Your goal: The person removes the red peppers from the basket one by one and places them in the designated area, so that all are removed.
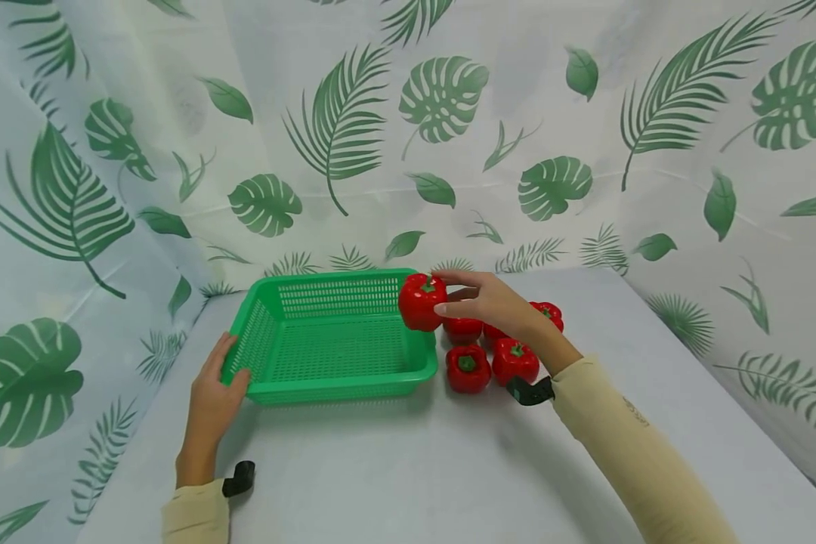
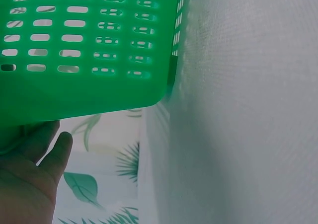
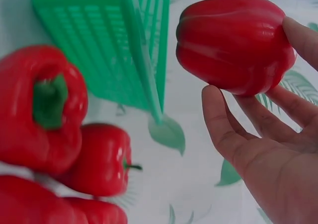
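Note:
A red bell pepper (image 1: 421, 302) with a green stem is pinched between the thumb and fingers of my right hand (image 1: 486, 302), held above the right rim of a green plastic basket (image 1: 340, 389). The right wrist view shows the same pepper (image 3: 233, 42) off the table, with the fingers around its far end. My left hand (image 1: 214, 400) holds the basket's left rim near the front corner; in the left wrist view the fingers go partly out of sight behind the rim (image 2: 84, 102). No peppers show on the basket's slotted floor.
Several more red bell peppers (image 1: 468, 369) lie close together on the white table (image 1: 394, 468), just right of the basket. Some are partly hidden under my right hand and wrist. A leaf-printed curtain (image 1: 353, 151) hangs behind the table and along its sides.

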### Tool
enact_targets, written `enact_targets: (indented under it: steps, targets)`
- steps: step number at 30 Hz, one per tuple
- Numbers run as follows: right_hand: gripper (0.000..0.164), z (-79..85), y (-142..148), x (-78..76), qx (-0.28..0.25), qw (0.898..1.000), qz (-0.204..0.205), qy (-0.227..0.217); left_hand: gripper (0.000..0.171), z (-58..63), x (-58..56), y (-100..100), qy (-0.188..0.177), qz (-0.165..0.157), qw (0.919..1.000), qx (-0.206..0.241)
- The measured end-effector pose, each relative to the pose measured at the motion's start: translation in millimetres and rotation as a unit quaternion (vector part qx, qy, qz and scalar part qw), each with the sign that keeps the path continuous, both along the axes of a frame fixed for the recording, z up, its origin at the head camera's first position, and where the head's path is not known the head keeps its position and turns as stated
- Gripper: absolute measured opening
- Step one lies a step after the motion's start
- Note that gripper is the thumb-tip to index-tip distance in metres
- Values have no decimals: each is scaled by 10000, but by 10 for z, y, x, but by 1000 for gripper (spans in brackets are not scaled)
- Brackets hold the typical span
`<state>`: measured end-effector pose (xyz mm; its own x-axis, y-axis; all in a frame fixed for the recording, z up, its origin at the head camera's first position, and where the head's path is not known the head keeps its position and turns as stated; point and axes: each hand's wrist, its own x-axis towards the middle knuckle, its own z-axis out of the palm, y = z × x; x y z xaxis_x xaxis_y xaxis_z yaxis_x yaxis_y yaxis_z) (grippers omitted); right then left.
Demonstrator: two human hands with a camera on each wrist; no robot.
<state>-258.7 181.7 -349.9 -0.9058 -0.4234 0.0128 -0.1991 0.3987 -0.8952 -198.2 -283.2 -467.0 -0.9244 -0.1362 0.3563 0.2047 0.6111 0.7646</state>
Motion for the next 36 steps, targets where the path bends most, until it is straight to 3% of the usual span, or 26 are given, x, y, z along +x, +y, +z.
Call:
enact_targets:
  steps: [5, 23, 36]
  targets:
    - [77, 36, 210, 58, 146, 9996, -254, -43, 65, 6, 6, 1, -13, -22, 10000, 42]
    - [78, 63, 877, 273, 418, 9977, -517, 123, 65, 17, 36, -10, -104, -43, 9999, 19]
    - [80, -20, 1358, 418, 606, 9949, -801, 100, 65, 38, 49, 4, -143, -42, 9999, 66]
